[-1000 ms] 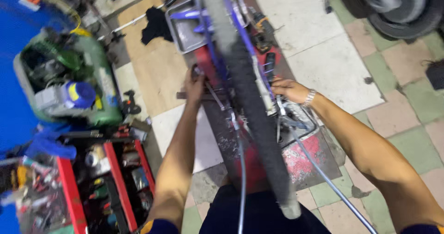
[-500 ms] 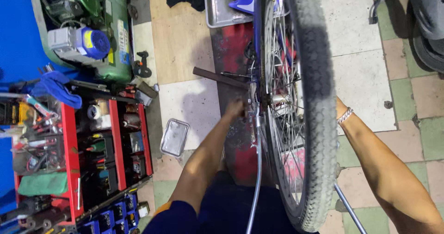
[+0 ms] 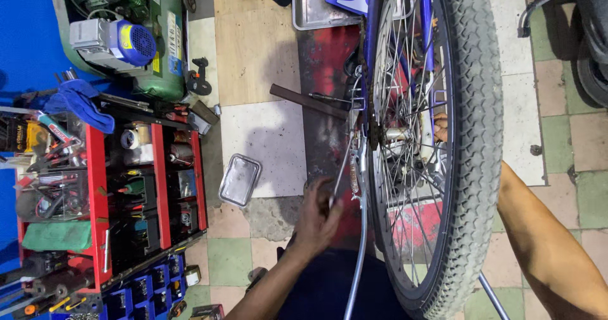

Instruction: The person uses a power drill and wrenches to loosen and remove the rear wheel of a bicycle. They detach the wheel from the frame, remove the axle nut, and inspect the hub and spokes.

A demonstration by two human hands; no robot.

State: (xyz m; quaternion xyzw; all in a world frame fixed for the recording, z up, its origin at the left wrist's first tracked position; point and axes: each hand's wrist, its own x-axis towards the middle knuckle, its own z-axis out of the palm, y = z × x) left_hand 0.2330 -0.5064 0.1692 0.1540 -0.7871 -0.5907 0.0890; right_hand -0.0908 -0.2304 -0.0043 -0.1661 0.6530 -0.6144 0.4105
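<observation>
A bicycle's rear wheel (image 3: 472,168), with a knobbly black tyre and silver spokes, stands upright in front of me on a blue frame. My left hand (image 3: 316,215) is on the wheel's left side, its fingers closed around a thin silver metal rod (image 3: 342,168) that runs up to the axle. My right hand (image 3: 440,127) is behind the wheel at the hub (image 3: 392,133) and shows only through the spokes. Its grip is hidden. My right forearm comes in from the lower right.
A red tool trolley (image 3: 95,187) full of tools stands at the left, with blue parts bins (image 3: 145,288) below it. A green air compressor (image 3: 136,35) sits at the top left. A small metal tray (image 3: 239,179) lies on the floor. A motorcycle tyre (image 3: 592,60) is at the right edge.
My left hand has slid down from the axle towards me along the thin rod. My right hand has gone further behind the wheel to the hub. The view has steadied.
</observation>
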